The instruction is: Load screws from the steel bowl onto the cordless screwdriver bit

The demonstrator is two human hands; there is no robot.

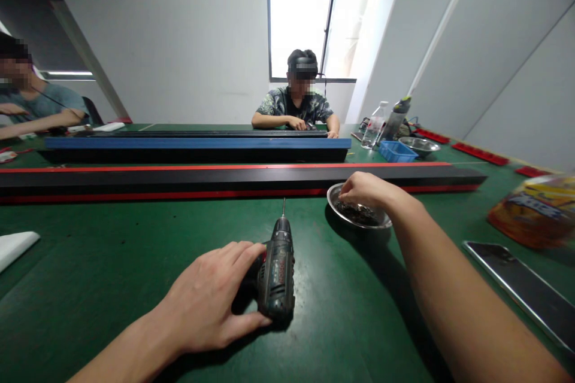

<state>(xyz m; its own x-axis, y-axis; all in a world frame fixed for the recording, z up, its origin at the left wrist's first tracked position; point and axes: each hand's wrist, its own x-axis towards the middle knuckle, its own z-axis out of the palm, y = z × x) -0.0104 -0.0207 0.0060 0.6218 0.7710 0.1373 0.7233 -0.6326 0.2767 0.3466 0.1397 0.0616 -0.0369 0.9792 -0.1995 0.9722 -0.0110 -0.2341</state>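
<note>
My left hand (pixel 214 294) is closed round a dark cordless drill (pixel 277 278) that lies on its side on the green table. The drill's thin bit points away from me, and its grip is mostly hidden under my fingers. To the right, a round metal bowl (pixel 331 198) holds many small dark pieces (pixel 357 213), too small to name for certain. Bent over the bowl's far side, my right hand (pixel 367 188) has its fingertips down among those pieces. The fingers look pressed together, and what they pinch is hidden.
A long black bar with red edges (pixel 215 178) crosses behind the drill and bowl. Beyond it lies a blue-topped bar (pixel 197 143). A phone (pixel 516 281) and a snack bag (pixel 534 215) are at right. Bottles, a blue basket (pixel 398 152) and two people are farther back.
</note>
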